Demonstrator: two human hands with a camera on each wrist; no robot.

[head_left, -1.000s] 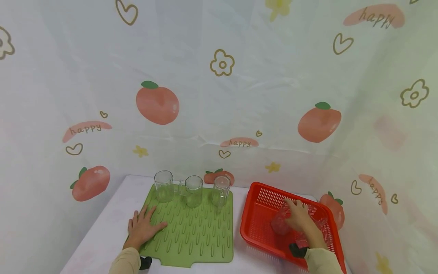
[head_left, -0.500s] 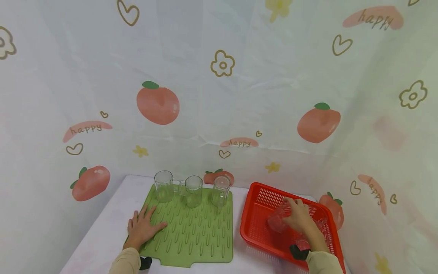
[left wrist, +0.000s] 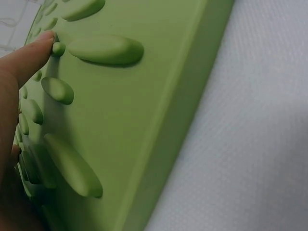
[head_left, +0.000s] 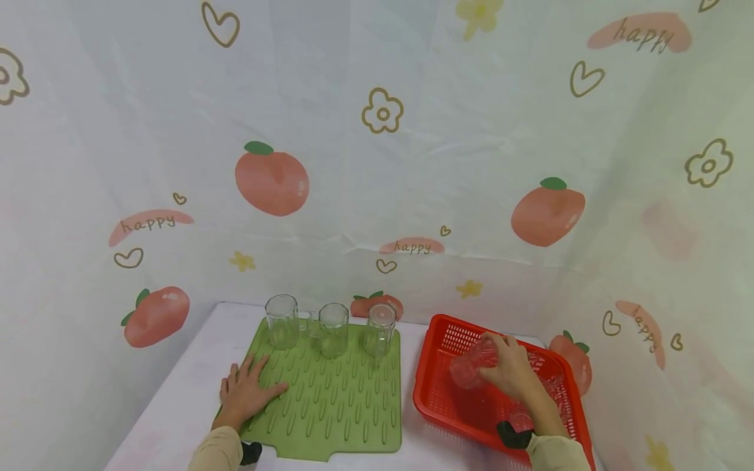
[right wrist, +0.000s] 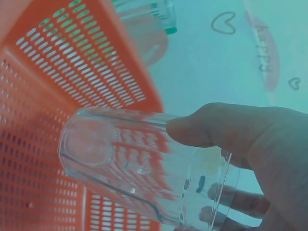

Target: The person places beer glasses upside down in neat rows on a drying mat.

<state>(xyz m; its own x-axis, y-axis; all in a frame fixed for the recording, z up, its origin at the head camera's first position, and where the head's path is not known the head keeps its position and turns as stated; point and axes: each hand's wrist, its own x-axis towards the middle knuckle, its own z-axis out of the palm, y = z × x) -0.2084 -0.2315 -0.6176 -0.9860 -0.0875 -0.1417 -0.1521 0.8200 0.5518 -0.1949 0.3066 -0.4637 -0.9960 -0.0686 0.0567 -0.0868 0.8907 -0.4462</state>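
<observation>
My right hand (head_left: 511, 367) grips a clear glass mug (head_left: 468, 367) over the red basket, thumb on one side and fingers round the other. Tilted on its side, the mug (right wrist: 125, 163) points its base into the basket in the right wrist view. The left hand (head_left: 244, 392) lies spread on the left edge of a green drying mat (head_left: 336, 418) with raised oval ridges. Along the mat's back stand three clear glass mugs, a left one (head_left: 283, 324), a middle one (head_left: 334, 332) and a right one (head_left: 379, 330).
The red perforated basket (head_left: 419, 392) stands right of the mat, with more clear glassware (head_left: 554, 389) at its right side, partly behind the right arm. A white cloth (head_left: 177, 392) covers the table. Behind it hangs a printed white curtain (head_left: 347, 163).
My right hand has moved a little left within the basket area, carrying the glass mug, which is now more tilted. The left hand stays in place on the mat.
</observation>
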